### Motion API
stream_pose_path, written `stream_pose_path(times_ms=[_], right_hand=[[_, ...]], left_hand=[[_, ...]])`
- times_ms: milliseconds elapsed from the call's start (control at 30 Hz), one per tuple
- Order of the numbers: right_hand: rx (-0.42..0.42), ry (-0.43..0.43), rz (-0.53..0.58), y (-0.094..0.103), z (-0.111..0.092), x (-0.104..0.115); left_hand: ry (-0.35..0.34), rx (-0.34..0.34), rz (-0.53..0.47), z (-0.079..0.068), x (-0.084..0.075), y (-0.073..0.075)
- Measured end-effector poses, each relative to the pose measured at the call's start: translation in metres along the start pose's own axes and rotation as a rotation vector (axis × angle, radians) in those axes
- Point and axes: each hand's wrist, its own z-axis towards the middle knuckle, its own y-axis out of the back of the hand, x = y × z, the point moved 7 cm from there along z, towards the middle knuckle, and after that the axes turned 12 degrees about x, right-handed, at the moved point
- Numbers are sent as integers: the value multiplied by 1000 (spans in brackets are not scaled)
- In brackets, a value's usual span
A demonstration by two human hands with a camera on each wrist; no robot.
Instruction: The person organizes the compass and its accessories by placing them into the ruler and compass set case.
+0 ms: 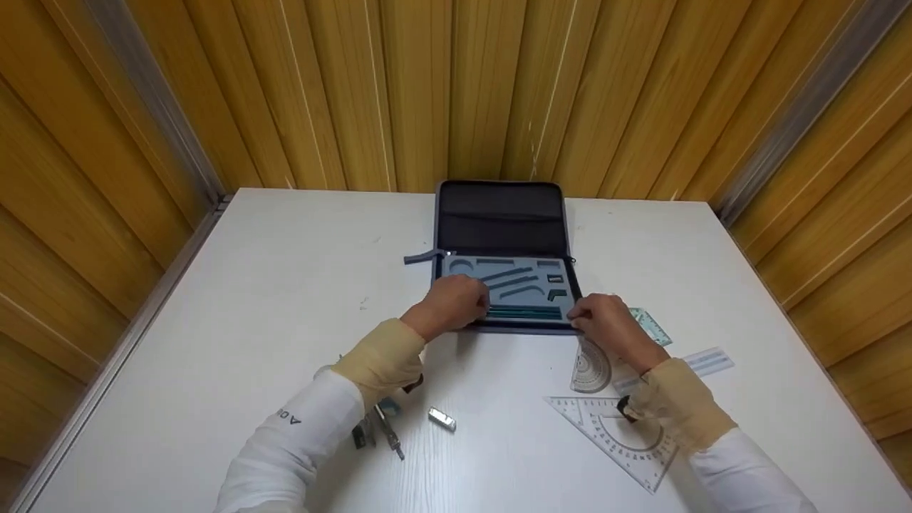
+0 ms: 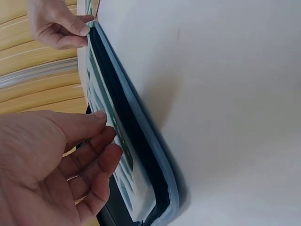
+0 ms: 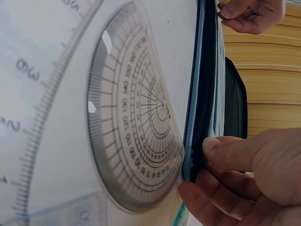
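Note:
A zippered case (image 1: 500, 221) lies unfolded, with a grey-blue insert (image 1: 459, 267) of shaped slots in its front half. Dark green pencils (image 1: 527, 312) lie in the insert's long front slot. My left hand (image 1: 456, 303) is over the left end of that slot, its fingers loosely bent; in the left wrist view thumb and fingertips stand apart with nothing between them. At the case's front right corner, my right hand (image 1: 605, 320) pinches the edge, thumb on the inner side and fingers outside. Beside it lies a clear protractor (image 3: 136, 113).
A clear set square (image 1: 584, 413), a straight ruler (image 1: 709, 362) and a green-marked stencil (image 1: 650, 326) lie around the right forearm. A small metallic box (image 1: 442, 419) and a compass (image 1: 388, 431) lie near the left sleeve, which hides other small items. Ribbed wooden panels (image 1: 484, 92) stand behind the table.

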Motion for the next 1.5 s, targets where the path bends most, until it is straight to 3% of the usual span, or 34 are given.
stream_pose_path(times_ms=[300,467,633,767,1133,1367,1500], right_hand=[[-11,14,-16,4,-1,1],[-9,-6,-18,3,-1,-2],[-6,-4,-16,3,0,-2],[-3,2,-17,3,0,-1],[-10,7,3,3,-2,-1],[-1,13,2,2,-1,0],[5,5,4,1,0,1]], left_hand=[[15,-28,-73,-20,15,18],[-17,-37,-129,-33,17,30],[-59,-39,-139,-51,18,39],[-55,-33,-139,-70,23,40],[23,-39,-90,-126,41,15],[-33,-75,-24,-155,41,-5],[-16,-47,50,-170,42,-22]])
